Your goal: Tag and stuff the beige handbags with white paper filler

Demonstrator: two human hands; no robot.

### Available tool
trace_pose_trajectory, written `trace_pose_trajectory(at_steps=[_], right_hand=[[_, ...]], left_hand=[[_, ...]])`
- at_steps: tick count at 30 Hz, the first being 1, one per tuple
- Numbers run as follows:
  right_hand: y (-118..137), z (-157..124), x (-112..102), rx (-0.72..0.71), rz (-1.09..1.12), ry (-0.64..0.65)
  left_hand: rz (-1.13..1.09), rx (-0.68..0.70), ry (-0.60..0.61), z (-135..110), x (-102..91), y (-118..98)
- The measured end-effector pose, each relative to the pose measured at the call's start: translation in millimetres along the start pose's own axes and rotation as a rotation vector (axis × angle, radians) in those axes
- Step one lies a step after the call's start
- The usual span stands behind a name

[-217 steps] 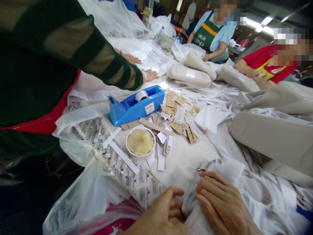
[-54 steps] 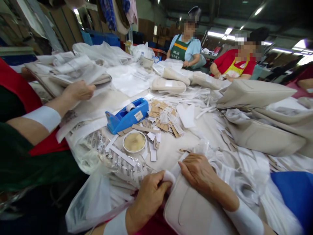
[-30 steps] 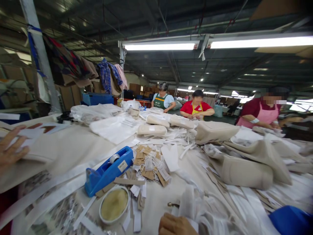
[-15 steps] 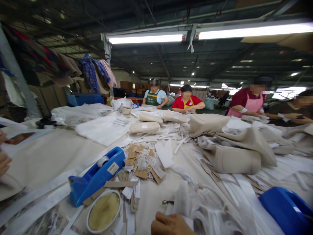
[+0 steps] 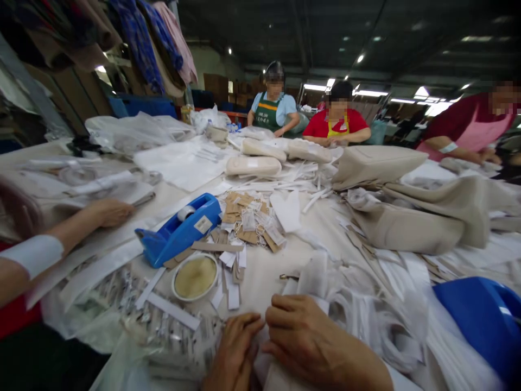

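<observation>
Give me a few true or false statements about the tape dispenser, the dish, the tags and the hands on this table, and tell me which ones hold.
1. The tape dispenser is blue. True.
2. The round dish lies on the far side of the tape dispenser. False: the round dish lies on its near side, closer to the wearer.
3. The left hand and the right hand are close together at the near edge of the table. True.
4. The brown tags are piled inside the blue bin. False: they lie loose on the table beside the dispenser, and the bin is far off at the right.
5. A co-worker's hand lies on the white sheets at the left. True.
</observation>
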State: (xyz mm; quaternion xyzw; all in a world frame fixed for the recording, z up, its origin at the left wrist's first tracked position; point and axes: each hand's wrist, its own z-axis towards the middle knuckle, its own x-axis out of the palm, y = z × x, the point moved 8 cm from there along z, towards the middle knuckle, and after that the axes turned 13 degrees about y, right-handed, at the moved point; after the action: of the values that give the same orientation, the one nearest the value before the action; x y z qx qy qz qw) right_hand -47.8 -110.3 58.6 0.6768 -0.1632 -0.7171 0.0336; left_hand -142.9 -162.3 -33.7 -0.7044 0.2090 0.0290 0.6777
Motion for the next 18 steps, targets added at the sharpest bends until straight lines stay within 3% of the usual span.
trace_pose_trajectory(at_steps=[5,12,14,18], right_hand=[[2.6,-6.9,-5.0,-0.02,0.055,-0.053],[6.1,-7.5,-13.9,-0.051,0.035,-0.102],[5.8,-6.9,-13.7,-0.059,0.037,-0.089],[1.6,-4.5,-9.4,-0.029,0.038,-0.051]], left_hand=[[-0.169,-0.04,0.112,25.0,4.8,-3.2],[-0.795,-0.066,0.034,42.2,22.4,1.7],[-0.77,-0.116,-0.012,34.4,25.6,1.9],[-0.52,-0.242,-0.066,3.8,26.7,6.7]])
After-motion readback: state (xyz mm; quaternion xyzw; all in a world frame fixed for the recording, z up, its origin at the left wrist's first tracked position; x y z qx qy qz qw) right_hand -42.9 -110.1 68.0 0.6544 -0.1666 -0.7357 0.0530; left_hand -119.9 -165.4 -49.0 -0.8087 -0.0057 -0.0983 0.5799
